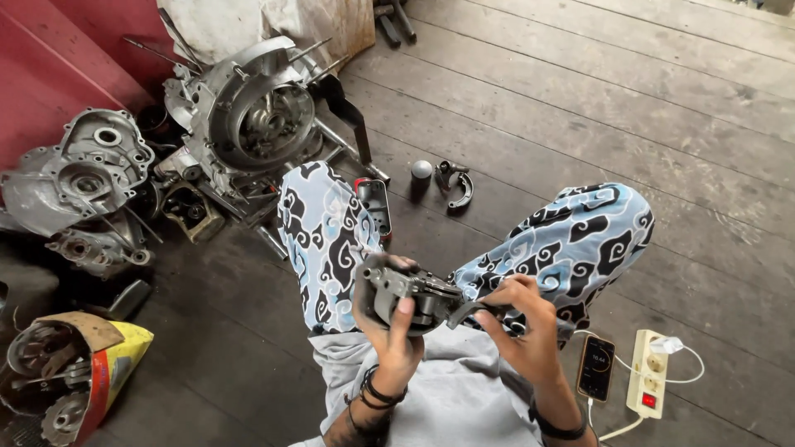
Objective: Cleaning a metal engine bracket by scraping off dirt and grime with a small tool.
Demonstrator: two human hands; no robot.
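Both of our hands are busy on one small grey metal engine part [414, 298], held over the lap between our knees. Our left hand [389, 331] is clenched around its rounded body from below, thumb pressed on the front face. Our right hand [517, 327] pinches the dark arm that sticks out of the part's right side; whether a fastener sits under those fingertips we cannot quite tell, since the view is too small there.

At the near right of the floor, a phone [595, 367] and a white power strip [648, 372] lie just beside our knee. At the near left, a yellow sack [112, 356] holds gears.

Farther out on the floorboards lie a red-rimmed mirror [374, 207], a small metal ball [421, 170] and a curved brake shoe [457, 189]. Beyond them, toward the red wall, sits the stripped engine case [248, 108] with loose crankcase covers [79, 174] beside it. We judge the engine is still largely in pieces, with the part in hand not yet fitted anywhere.
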